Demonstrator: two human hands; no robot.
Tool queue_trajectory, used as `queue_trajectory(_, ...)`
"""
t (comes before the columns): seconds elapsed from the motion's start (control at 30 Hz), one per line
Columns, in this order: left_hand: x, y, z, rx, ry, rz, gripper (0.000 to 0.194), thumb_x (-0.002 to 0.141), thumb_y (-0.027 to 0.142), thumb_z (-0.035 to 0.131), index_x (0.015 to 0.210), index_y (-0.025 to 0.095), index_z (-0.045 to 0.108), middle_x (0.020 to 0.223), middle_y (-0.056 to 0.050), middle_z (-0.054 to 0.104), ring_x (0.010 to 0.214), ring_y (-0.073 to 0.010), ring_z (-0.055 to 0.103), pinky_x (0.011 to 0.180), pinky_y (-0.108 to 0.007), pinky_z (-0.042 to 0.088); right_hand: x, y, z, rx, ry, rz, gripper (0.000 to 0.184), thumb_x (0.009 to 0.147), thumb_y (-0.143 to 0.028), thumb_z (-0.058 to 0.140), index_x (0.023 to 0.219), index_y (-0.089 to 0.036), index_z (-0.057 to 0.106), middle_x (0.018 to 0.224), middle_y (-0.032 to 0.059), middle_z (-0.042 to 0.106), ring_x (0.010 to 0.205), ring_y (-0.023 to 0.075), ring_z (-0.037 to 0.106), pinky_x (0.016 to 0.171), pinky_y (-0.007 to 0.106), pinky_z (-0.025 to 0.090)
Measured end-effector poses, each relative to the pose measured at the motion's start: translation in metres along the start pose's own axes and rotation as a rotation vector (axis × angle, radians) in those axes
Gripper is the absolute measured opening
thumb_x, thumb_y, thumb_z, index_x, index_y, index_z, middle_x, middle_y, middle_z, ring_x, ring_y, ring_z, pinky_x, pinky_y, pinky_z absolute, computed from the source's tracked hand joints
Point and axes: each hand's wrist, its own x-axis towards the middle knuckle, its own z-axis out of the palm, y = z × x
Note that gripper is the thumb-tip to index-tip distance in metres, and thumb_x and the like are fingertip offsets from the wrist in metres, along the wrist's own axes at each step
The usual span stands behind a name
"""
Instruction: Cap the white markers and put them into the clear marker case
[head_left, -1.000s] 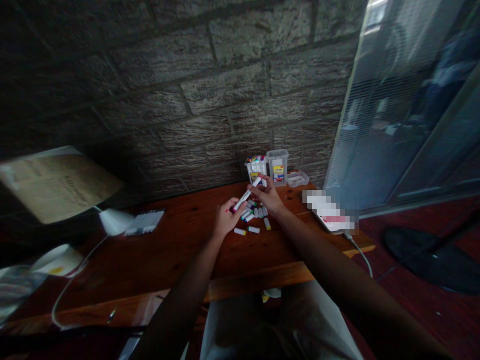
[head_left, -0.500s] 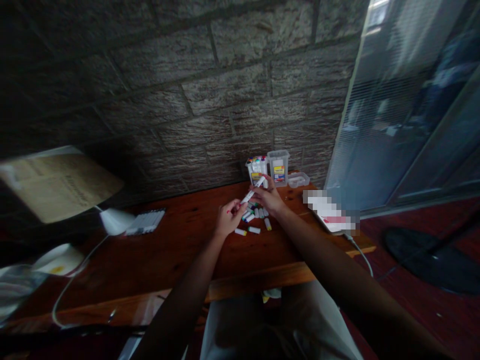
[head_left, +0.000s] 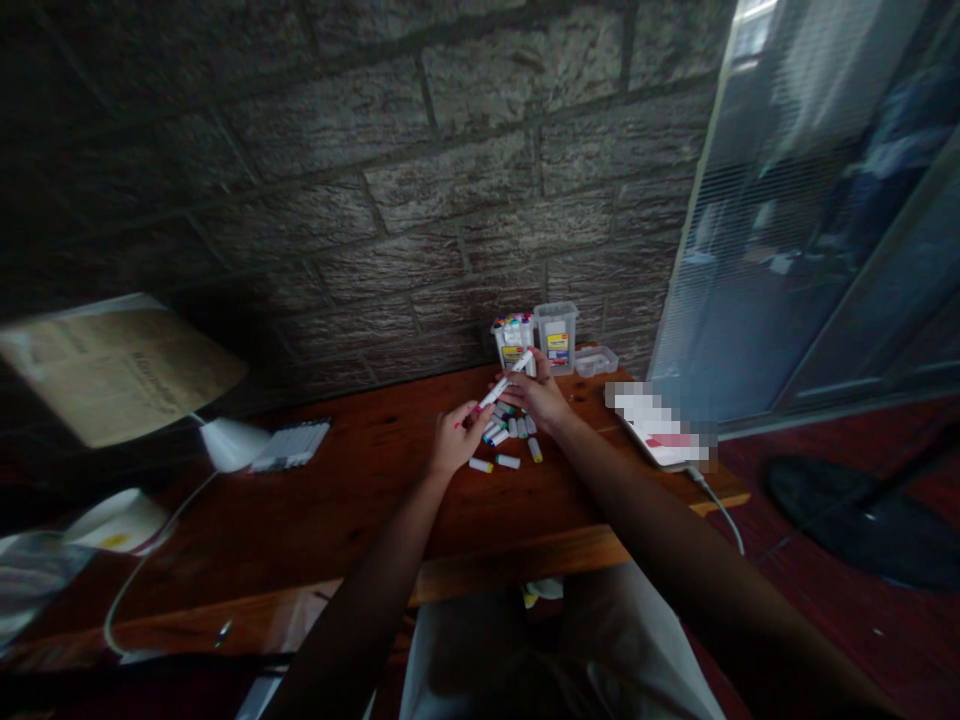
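A white marker (head_left: 507, 384) slants up to the right between my two hands, above the wooden table. My left hand (head_left: 457, 438) is closed on its lower end, where a bit of red shows. The fingers of my right hand (head_left: 541, 392) are closed round its upper part. Below the hands lie several short white marker caps (head_left: 508, 461) with coloured ends, some loose in front and others in a cluster (head_left: 517, 428). Just behind the marker stands a clear box packed with markers (head_left: 512, 330), their coloured ends upward.
Beside the packed box are a clear upright container (head_left: 556, 340) and a low clear tray (head_left: 597, 360). A row of white markers (head_left: 292, 445) lies left, near a lamp (head_left: 127, 370) and a white bowl (head_left: 120, 520). A cabled device (head_left: 660, 425) sits at the right table edge.
Almost nothing differs. Both hands keep hold of the white marker, which has tilted very slightly, and the view has shifted a little.
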Motion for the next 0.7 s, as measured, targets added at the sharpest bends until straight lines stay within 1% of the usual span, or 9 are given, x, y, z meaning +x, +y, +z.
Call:
queue_trajectory(0.13, -0.0009, 0.0014, -0.0004, 0.002, 0.006, -0.007, 0.036, 0.085, 0.047, 0.055, 0.066, 0.018, 0.061, 0.058, 0.002, 0.054, 0.055, -0.0101, 0.047, 0.057, -0.021, 0.036, 0.0001, 0.0010, 0.0009, -0.029, 0.005, -0.018, 0.076, 0.063, -0.028, 0.074, 0.126, -0.034, 0.031, 0.082, -0.0046, 0.065, 0.070, 0.0196, 0.070, 0.060, 0.034, 0.059)
queue_trajectory(0.27, -0.0011, 0.0017, -0.0017, 0.030, -0.020, 0.019, 0.037, 0.086, 0.045, 0.055, 0.062, 0.017, 0.059, 0.054, 0.003, 0.050, 0.052, -0.0092, 0.043, 0.053, -0.021, 0.033, -0.0012, 0.0025, 0.0025, -0.071, 0.046, -0.086, 0.085, 0.062, -0.026, 0.075, 0.132, -0.034, 0.027, 0.079, -0.0066, 0.063, 0.062, 0.0164, 0.068, 0.061, 0.033, 0.059)
queue_trajectory(0.43, -0.0003, 0.0041, -0.0024, 0.068, -0.017, 0.023, 0.038, 0.086, 0.046, 0.055, 0.060, 0.017, 0.056, 0.053, 0.003, 0.047, 0.051, -0.0088, 0.042, 0.053, -0.021, 0.032, -0.0040, 0.0033, 0.0041, -0.139, 0.039, -0.211, 0.082, 0.066, -0.030, 0.072, 0.135, -0.034, 0.028, 0.080, -0.0056, 0.061, 0.063, 0.0153, 0.066, 0.062, 0.032, 0.059)
queue_trajectory(0.6, -0.0004, 0.0051, -0.0026, 0.036, -0.026, 0.025, 0.040, 0.086, 0.045, 0.055, 0.057, 0.017, 0.054, 0.052, 0.003, 0.048, 0.050, -0.0088, 0.043, 0.052, -0.022, 0.032, -0.0050, 0.0019, 0.0048, -0.157, 0.051, -0.218, 0.083, 0.066, -0.032, 0.072, 0.136, -0.034, 0.027, 0.084, -0.0041, 0.061, 0.063, 0.0156, 0.066, 0.062, 0.033, 0.059)
queue_trajectory(0.7, -0.0003, 0.0047, -0.0025, 0.033, -0.006, 0.032, 0.038, 0.085, 0.043, 0.057, 0.057, 0.017, 0.055, 0.052, 0.003, 0.049, 0.050, -0.0087, 0.043, 0.052, -0.022, 0.032, -0.0061, 0.0007, 0.0061, -0.160, 0.058, -0.229, 0.082, 0.067, -0.034, 0.071, 0.136, -0.035, 0.027, 0.086, -0.0029, 0.061, 0.066, 0.0164, 0.067, 0.062, 0.033, 0.059)
